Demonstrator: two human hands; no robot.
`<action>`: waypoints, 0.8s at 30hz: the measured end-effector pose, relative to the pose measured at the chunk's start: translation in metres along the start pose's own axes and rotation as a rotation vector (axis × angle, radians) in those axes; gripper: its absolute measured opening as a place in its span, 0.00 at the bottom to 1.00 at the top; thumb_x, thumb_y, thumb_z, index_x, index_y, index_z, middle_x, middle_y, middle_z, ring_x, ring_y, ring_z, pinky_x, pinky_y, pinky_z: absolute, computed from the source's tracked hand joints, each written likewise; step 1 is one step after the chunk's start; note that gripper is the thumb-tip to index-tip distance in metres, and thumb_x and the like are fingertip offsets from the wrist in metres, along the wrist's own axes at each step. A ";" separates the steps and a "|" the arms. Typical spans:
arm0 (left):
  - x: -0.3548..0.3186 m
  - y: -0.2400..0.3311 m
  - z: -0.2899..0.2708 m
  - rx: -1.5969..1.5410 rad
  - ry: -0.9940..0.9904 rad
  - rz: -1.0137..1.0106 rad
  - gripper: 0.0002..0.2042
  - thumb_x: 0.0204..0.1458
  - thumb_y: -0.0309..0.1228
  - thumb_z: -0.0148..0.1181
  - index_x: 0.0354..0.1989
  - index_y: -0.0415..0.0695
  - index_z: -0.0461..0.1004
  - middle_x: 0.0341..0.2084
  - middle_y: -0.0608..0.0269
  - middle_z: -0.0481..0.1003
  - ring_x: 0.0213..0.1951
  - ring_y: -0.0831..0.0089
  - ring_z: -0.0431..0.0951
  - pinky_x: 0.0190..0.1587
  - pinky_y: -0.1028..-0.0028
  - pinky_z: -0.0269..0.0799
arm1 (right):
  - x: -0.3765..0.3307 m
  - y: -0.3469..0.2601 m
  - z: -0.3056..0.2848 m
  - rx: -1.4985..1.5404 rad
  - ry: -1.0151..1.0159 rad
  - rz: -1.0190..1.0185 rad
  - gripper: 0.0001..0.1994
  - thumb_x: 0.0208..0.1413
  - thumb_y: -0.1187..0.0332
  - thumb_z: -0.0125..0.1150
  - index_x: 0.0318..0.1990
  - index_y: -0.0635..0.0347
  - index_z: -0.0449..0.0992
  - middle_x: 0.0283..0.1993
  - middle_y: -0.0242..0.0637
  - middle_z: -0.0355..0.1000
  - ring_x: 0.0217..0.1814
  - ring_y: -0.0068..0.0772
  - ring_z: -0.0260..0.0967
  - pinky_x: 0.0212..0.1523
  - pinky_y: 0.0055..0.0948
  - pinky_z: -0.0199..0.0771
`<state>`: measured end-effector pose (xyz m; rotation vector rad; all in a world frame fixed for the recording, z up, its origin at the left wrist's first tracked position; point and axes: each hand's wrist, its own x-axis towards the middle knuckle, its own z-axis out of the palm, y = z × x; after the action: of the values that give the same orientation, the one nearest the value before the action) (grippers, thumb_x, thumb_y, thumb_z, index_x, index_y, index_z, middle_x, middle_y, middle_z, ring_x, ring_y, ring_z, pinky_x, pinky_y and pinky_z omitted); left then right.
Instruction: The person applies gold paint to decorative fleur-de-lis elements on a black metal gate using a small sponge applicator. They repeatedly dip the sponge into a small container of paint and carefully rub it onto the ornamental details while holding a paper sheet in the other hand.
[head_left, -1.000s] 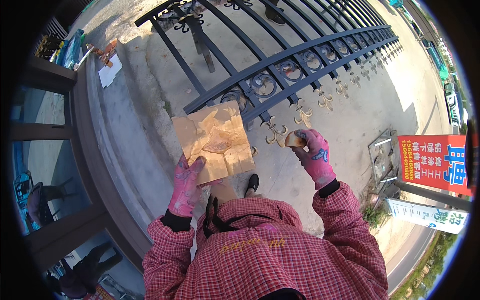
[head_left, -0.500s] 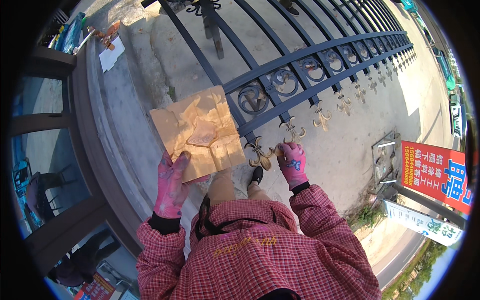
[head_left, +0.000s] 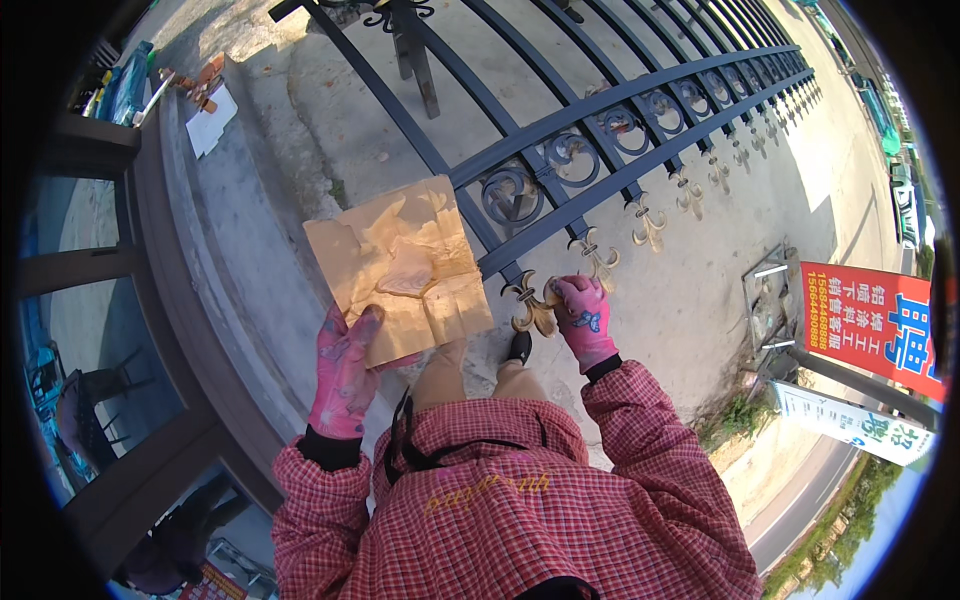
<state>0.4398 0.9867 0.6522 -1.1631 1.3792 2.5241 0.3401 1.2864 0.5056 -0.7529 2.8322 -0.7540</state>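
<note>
My gloved left hand [head_left: 345,370] is closed on the lower left edge of a square of cardboard [head_left: 455,310]. Gold paint covers much of the cardboard, with a wet-looking puddle in its middle. My gloved right hand [head_left: 585,318] pinches a small gold-coloured piece [head_left: 552,291], mostly hidden by the fingers, against or close beside the nearest fleur-de-lis finial [head_left: 530,303]. That finial caps a bar of a dark metal fence panel [head_left: 545,232], is gold and partly dark. Another gold finial [head_left: 597,253] stands just beyond it.
The panel, with scrollwork rings, rests on a dark stand [head_left: 415,60]. A concrete ledge [head_left: 225,200] and dark-framed windows [head_left: 85,240] run along the left. At right are a metal frame [head_left: 770,310] and a red sign [head_left: 865,325]. White paper [head_left: 212,120] lies on the ledge.
My right hand has risen slightly, staying by the nearest finial. The cardboard in my left hand is almost still. The whole view has shifted a little.
</note>
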 end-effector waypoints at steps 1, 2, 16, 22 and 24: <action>0.002 0.000 -0.001 0.000 -0.008 -0.001 0.25 0.56 0.33 0.55 0.61 0.44 0.57 0.50 0.55 0.71 0.45 0.61 0.79 0.33 0.65 0.83 | -0.001 -0.011 -0.005 0.021 -0.033 -0.064 0.13 0.39 0.75 0.63 0.36 0.54 0.78 0.38 0.35 0.74 0.40 0.44 0.70 0.40 0.38 0.72; 0.004 0.000 -0.002 -0.001 -0.015 -0.002 0.25 0.56 0.33 0.55 0.61 0.44 0.57 0.51 0.55 0.71 0.45 0.61 0.79 0.33 0.65 0.83 | -0.005 -0.009 0.001 -0.008 -0.105 -0.101 0.13 0.38 0.75 0.64 0.36 0.54 0.78 0.38 0.35 0.74 0.40 0.45 0.70 0.40 0.38 0.72; 0.009 0.008 -0.012 0.033 -0.059 -0.017 0.27 0.55 0.36 0.57 0.61 0.42 0.56 0.51 0.55 0.70 0.45 0.61 0.78 0.35 0.64 0.83 | 0.011 -0.015 0.008 -0.079 0.031 -0.019 0.12 0.40 0.72 0.63 0.37 0.51 0.78 0.37 0.34 0.74 0.40 0.43 0.71 0.38 0.38 0.72; 0.012 0.007 -0.011 -0.003 -0.047 -0.012 0.24 0.56 0.34 0.57 0.59 0.44 0.60 0.49 0.57 0.72 0.44 0.63 0.78 0.33 0.64 0.83 | 0.015 -0.023 0.017 -0.084 -0.020 -0.025 0.13 0.37 0.74 0.63 0.35 0.51 0.77 0.36 0.35 0.74 0.39 0.43 0.70 0.35 0.38 0.72; 0.013 0.007 -0.010 -0.001 -0.056 -0.007 0.24 0.55 0.34 0.58 0.59 0.44 0.60 0.49 0.57 0.72 0.45 0.63 0.78 0.33 0.63 0.83 | 0.025 -0.005 0.025 -0.073 0.117 0.046 0.12 0.37 0.73 0.64 0.34 0.51 0.77 0.36 0.35 0.73 0.39 0.44 0.70 0.36 0.38 0.72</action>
<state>0.4338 0.9707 0.6456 -1.0872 1.3593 2.5317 0.3262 1.2595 0.4866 -0.6726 2.9850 -0.7138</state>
